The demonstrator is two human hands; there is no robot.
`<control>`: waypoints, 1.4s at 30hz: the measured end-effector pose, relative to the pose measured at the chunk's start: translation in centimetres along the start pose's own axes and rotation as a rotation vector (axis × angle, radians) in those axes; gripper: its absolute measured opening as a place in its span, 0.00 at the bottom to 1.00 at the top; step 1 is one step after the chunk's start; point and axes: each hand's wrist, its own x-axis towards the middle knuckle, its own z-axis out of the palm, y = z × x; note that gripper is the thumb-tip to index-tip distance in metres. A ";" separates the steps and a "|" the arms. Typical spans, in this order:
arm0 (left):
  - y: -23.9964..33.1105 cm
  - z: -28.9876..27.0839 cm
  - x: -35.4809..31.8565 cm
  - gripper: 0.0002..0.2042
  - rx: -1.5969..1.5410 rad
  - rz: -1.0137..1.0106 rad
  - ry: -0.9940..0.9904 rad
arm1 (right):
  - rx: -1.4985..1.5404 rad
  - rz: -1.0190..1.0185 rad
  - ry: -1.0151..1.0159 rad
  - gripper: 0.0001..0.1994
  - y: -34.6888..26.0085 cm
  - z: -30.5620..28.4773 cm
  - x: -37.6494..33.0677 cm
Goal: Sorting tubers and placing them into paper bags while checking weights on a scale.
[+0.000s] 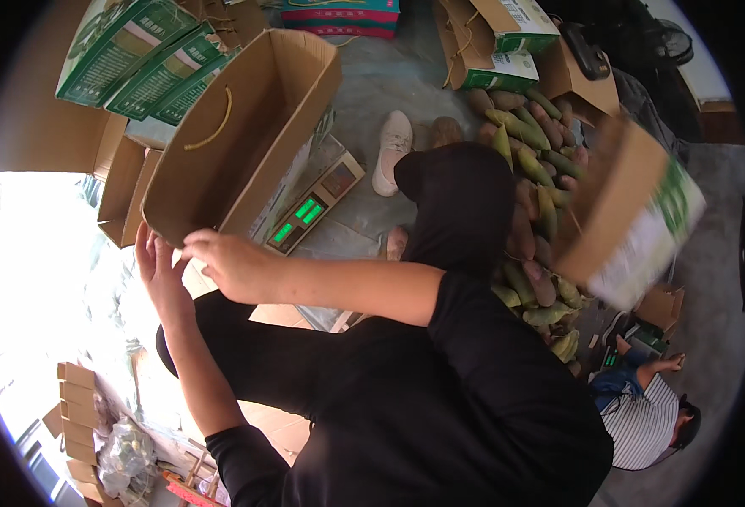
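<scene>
An open brown cardboard box (237,135) with a yellow cord handle lies tilted on a weighing scale (315,205) that has green lit displays. My right hand (224,264) curls over the box's near rim. My left hand (157,272) is beside it at the box's near corner, fingers spread and pressed flat against the cardboard. Both my arms are in black sleeves. The inside of the box that I can see is empty.
A pile of green and reddish mangoes (534,177) lies to the right. Over it a brown and white box (634,221) is blurred. Green-and-white cartons (140,59) are stacked at upper left. A person in a striped shirt (643,418) crouches at lower right. A white shoe (392,149) rests beyond the scale.
</scene>
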 end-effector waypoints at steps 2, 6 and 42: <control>-0.2 0.0 0.2 0.26 -0.012 0.009 0.014 | -0.007 0.038 -0.030 0.14 0.6 0.5 -0.9; -1.5 0.0 1.0 0.25 0.327 0.240 0.116 | -0.010 0.037 -0.084 0.12 0.9 -0.1 -1.9; -2.7 5.9 2.3 0.29 1.034 0.346 -0.496 | -0.696 1.118 0.807 0.16 25.7 -27.1 -35.9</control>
